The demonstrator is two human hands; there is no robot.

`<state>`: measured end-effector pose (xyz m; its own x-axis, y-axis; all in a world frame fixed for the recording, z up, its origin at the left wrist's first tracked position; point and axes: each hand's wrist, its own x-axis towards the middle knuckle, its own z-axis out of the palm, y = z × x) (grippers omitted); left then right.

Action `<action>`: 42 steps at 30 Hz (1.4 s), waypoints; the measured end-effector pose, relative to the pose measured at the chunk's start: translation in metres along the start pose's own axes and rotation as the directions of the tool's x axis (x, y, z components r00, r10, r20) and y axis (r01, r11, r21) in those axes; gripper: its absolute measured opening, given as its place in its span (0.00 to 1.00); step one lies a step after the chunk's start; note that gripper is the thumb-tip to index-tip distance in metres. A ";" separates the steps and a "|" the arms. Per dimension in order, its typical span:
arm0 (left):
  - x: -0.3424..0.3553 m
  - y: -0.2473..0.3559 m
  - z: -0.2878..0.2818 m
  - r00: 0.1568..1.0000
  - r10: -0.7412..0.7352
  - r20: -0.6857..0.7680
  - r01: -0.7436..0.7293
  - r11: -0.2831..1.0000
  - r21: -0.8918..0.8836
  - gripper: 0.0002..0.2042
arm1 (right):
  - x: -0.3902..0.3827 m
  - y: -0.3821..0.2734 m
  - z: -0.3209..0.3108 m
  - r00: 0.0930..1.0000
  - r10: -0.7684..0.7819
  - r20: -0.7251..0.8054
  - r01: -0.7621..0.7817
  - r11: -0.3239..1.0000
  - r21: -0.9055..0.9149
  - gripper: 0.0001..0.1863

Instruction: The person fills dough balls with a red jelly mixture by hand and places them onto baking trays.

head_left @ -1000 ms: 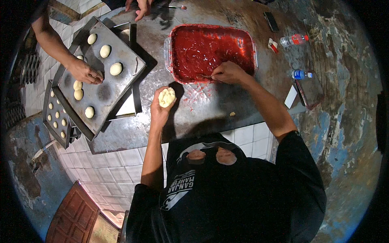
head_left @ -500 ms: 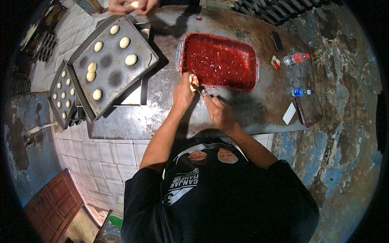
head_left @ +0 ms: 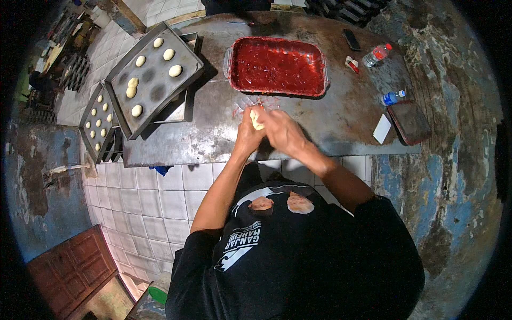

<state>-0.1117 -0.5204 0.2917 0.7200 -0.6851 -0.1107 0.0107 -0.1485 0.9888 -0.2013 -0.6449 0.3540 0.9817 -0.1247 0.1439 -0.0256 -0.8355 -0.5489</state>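
My left hand (head_left: pixel 247 136) is closed around a piece of pale dough (head_left: pixel 257 120), over the near part of the metal table. My right hand (head_left: pixel 285 133) is against the dough from the right, fingers curled and blurred by motion. Whether it grips the dough or a utensil is hidden. Just beyond both hands stands a clear rectangular dish (head_left: pixel 228 64) holding glossy red jam-like filling (head_left: pixel 277 66). Between dish and hands, a shiny, red-streaked smear (head_left: pixel 266 101) lies on the tabletop.
Left on the table, a dark baking tray (head_left: pixel 154 74) with several dough balls rests on another tray. A lower tray (head_left: pixel 101 131) of dough balls stands beyond the table's left edge. At right are a phone (head_left: pixel 350 39), two bottles (head_left: pixel 377 55) and a dark case (head_left: pixel 409 122).
Both hands have come nearer to me, away from the dish, and my right hand has closed in on the dough. The utensil it held no longer shows clearly. The other person's hands have left view.
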 end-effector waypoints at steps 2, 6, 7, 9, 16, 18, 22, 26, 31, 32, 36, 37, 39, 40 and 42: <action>-0.007 0.003 0.002 0.972 0.222 -0.082 -0.216 0.973 0.079 0.25 | -0.019 -0.003 -0.004 0.966 -0.136 -0.221 0.146 0.989 0.030 0.26; -0.038 0.046 0.009 0.980 -0.140 0.138 0.178 0.931 -0.319 0.20 | -0.052 0.002 -0.013 0.955 0.171 -0.241 -0.012 0.837 0.547 0.32; -0.046 0.047 0.011 0.983 -0.120 0.136 0.161 0.922 -0.352 0.21 | -0.059 -0.005 -0.011 0.965 0.121 -0.232 0.011 0.868 0.497 0.32; -0.060 0.050 0.018 0.988 -0.080 0.134 0.129 0.900 -0.416 0.23 | -0.068 -0.019 -0.008 0.965 0.074 -0.252 0.069 0.855 0.514 0.31; -0.080 0.058 0.033 0.978 0.207 -0.013 -0.206 0.977 0.062 0.16 | -0.091 -0.016 0.023 0.851 0.476 -0.220 -0.157 0.632 0.759 0.34; -0.079 0.062 0.032 0.933 0.358 0.021 -0.358 0.924 0.136 0.16 | -0.088 -0.017 0.026 0.783 0.592 -0.189 -0.064 0.380 0.923 0.38; -0.085 0.083 0.027 0.923 0.364 0.123 -0.371 0.928 0.035 0.16 | -0.083 -0.007 -0.004 0.892 0.452 -0.010 -0.004 0.029 1.000 0.39; -0.086 0.105 0.004 0.932 0.135 0.335 -0.285 0.845 0.452 0.16 | -0.079 -0.034 -0.043 0.993 0.097 -0.065 -0.042 0.815 0.578 0.30; -0.098 0.104 -0.017 0.975 0.081 0.207 -0.151 0.925 0.349 0.21 | -0.068 -0.044 -0.038 0.960 0.132 -0.248 0.173 0.417 0.892 0.37; -0.101 0.099 -0.019 0.963 0.192 0.190 -0.239 0.932 0.273 0.22 | -0.067 -0.036 -0.036 0.950 0.148 -0.276 0.198 0.399 0.895 0.38; -0.119 0.104 -0.014 0.957 0.200 0.211 -0.238 0.956 0.172 0.31 | -0.063 -0.033 -0.034 0.997 0.004 0.075 -0.070 0.419 0.905 0.39; -0.122 0.108 -0.012 0.959 0.166 0.232 -0.209 0.962 0.174 0.32 | -0.060 -0.035 -0.033 0.993 -0.055 0.108 -0.065 0.509 0.858 0.37; -0.129 0.103 -0.018 0.974 0.119 0.194 -0.158 0.967 0.198 0.26 | -0.063 -0.071 -0.047 0.984 -0.161 0.073 0.073 0.744 0.664 0.34; -0.128 0.103 -0.023 0.967 0.102 0.235 -0.153 0.966 0.210 0.24 | -0.067 -0.080 -0.053 0.976 -0.208 0.063 0.143 0.833 0.535 0.33; -0.136 0.103 -0.032 0.980 -0.042 0.196 -0.005 0.973 0.232 0.17 | -0.071 -0.073 -0.032 0.994 -0.090 -0.068 0.107 0.555 0.825 0.31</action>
<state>-0.1862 -0.4196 0.4114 0.5688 -0.8048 -0.1697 -0.1542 -0.3070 0.9391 -0.2748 -0.5928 0.4104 0.9649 -0.0848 0.2484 0.2461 -0.0360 -0.9686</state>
